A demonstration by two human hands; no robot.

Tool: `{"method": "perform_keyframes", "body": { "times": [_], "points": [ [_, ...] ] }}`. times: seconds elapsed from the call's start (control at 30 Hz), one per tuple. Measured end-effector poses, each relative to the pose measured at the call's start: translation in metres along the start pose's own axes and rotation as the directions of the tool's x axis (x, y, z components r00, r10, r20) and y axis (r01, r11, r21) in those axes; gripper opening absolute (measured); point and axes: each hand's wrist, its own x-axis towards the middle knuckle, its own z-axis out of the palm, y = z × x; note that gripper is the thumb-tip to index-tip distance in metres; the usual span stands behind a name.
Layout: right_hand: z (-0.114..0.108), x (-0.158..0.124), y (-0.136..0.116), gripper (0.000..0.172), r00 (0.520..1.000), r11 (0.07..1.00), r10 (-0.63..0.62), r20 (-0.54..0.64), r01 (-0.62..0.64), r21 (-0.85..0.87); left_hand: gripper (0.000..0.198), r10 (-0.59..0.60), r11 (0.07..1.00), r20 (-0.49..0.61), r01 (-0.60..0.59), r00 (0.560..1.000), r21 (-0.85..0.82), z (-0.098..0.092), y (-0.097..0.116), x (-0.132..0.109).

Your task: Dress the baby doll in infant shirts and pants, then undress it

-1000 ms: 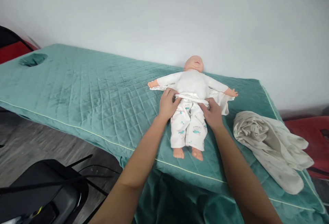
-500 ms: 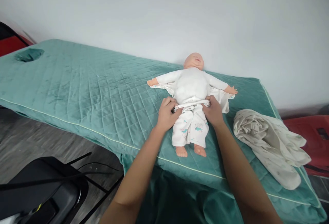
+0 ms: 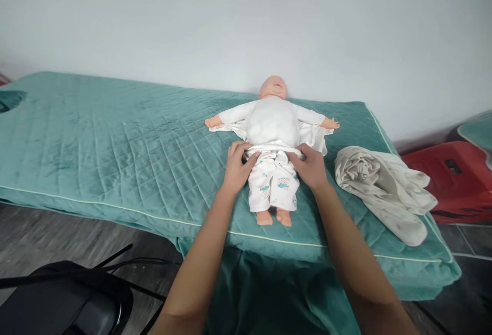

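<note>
Both left hand [image 3: 236, 166] and right hand [image 3: 311, 166] in closed grips on white trousers [image 3: 267, 178] at the waist

doll [image 3: 272, 122] | supine, arms spread | printed white pants [image 3: 263, 180] | on legs

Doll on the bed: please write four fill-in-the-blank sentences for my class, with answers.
1. The doll lies face ____.
2. The person's left hand and right hand hold the trousers at the ____.
3. Below the trousers, bare ____ show.
4. The rumpled cloth lies nearer the person's ____ hand.
Answers: up; waist; feet; right.
</note>
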Motion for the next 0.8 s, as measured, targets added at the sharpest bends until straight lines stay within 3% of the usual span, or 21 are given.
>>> {"method": "perform_keyframes", "body": {
  "times": [0.2,0.37,0.5,0.63,0.8],
  "points": [
    [-0.002,-0.025,-0.011,0.043,0.996,0.992,0.073,0.045,-0.077,0.104,0.014,0.037,0.999,-0.009,-0.037,0.999,-0.025,0.001,-0.001,0.001],
    [0.001,-0.024,-0.008,0.042,0.99,0.974,0.105,0.097,-0.122,0.193,0.017,0.026,0.999,-0.012,-0.026,1.0,-0.028,0.002,-0.001,0.003],
    [0.004,-0.022,-0.007,0.036,0.985,0.97,0.058,0.163,-0.094,0.225,0.015,0.011,0.998,-0.047,-0.013,0.999,-0.057,0.005,-0.004,0.006],
    [0.007,-0.022,-0.006,0.037,0.984,0.978,0.018,0.175,-0.054,0.201,0.01,-0.008,1.0,-0.072,0.007,0.997,-0.025,0.007,-0.004,0.008],
    [0.009,-0.02,-0.004,0.038,0.991,0.99,0.051,0.122,-0.066,0.127,0.024,0.028,0.999,-0.07,-0.025,0.997,0.044,0.002,0.006,-0.007]
  ]
}}
